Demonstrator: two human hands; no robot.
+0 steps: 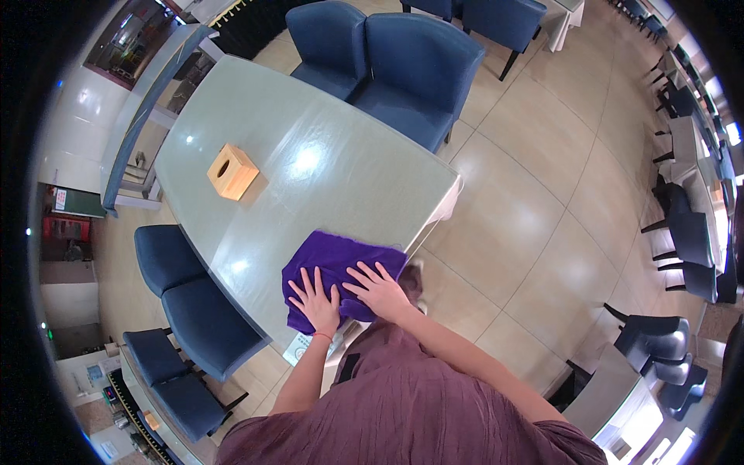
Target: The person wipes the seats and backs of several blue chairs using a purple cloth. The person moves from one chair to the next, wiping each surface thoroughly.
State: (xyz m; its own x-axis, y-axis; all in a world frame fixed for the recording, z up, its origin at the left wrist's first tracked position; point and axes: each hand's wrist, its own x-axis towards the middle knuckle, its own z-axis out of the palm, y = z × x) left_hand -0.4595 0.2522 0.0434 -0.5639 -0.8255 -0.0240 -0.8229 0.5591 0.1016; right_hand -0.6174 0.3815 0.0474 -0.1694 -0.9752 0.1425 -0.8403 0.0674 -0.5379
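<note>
Head view shows the purple cloth (329, 249) laid on the near end of the table (349, 174). Left hand (316, 304) and right hand (380, 292) are pressed flat on it, fingers splayed wide, nothing gripped. For good contact, pressure is probably best shared evenly between both palms, with folds smoothed outward and the cloth's near edge kept from bunching. Its fabric looks soft and rumpled; the table is smooth and glossy, strongly reflective. Pale wood is seen in the slotted box (243, 177), padded blue upholstery in the chairs (422, 66).
</note>
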